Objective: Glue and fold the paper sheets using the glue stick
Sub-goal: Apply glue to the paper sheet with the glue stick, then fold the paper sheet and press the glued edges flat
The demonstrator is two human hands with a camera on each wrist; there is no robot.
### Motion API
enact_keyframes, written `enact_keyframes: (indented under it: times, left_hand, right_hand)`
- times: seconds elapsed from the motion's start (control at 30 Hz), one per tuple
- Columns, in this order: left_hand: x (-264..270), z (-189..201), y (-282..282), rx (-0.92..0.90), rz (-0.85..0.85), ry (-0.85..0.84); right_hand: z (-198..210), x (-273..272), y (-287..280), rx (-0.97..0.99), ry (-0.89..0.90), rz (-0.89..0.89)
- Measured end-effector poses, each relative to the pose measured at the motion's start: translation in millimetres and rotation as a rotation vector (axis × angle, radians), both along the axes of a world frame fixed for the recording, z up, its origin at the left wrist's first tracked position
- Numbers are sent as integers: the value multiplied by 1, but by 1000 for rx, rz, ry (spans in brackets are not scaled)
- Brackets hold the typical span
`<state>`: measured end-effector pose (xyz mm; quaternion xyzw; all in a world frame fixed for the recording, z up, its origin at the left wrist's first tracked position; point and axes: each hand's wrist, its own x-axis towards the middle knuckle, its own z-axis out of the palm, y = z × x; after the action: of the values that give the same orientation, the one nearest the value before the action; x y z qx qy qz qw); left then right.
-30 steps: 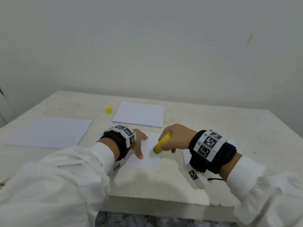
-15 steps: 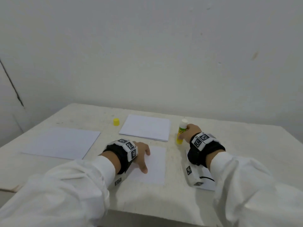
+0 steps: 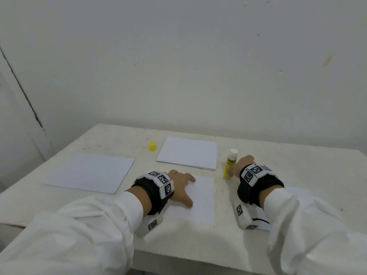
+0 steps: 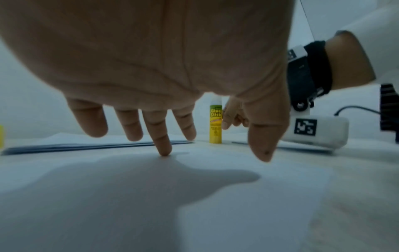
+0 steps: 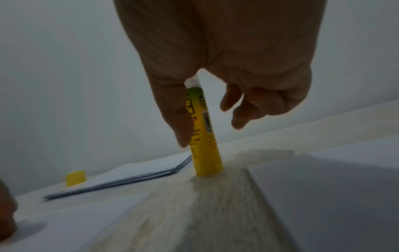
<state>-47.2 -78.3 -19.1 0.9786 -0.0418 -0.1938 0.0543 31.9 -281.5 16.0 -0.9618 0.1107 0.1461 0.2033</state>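
Since a second ago the glue stick [image 3: 230, 164] has left the sheet [image 3: 200, 197] to stand uncapped on the table [image 3: 297, 167] beside it, right hand [image 3: 241, 165] loosening off it — a brush could topple it (left hand [image 3: 179, 186] spread flat on the sheet).

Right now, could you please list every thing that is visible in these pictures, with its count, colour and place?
table: one, off-white, against the wall.
glue stick: one, yellow with white tip, uncapped, upright on the table beside the right hand.
cap: one, yellow, far side, left of the paper stack.
paper stack: one, white, far centre.
large sheet: one, white, on the left.
small sheet: one, white, near centre, under the left hand.
another sheet: one, white, partly hidden under the right wrist.
wall: white, behind.
left hand: fingers spread, pressing the small sheet.
right hand: thumb touches the glue stick, fingers loose.
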Motion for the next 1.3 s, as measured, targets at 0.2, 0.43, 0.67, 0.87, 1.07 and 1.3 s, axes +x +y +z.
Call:
enact_keyframes:
  times: [0.2,0.43,0.67,0.87,1.07,1.3]
  left_hand:
    - [-14,35,75,-124,35,-128]
    - [-36,43,223,-41,347,-89]
    - [-35,17,325,200,348,116]
    - [-29,9,337,290,187,114]
    - [-21,3,339,325,203,89]
    - [-20,4,338,290,245,76]
  right_hand:
    - [26,-44,49,-7,130,202]
    - [15,-61,207,-91,109,547]
    - [-7,-56,303,-293,62,631]
    - [-11,-49,326,-451,144,626]
    - [-9,-49,335,-499,129,628]
    - [-6,-54,349,-249,102,548]
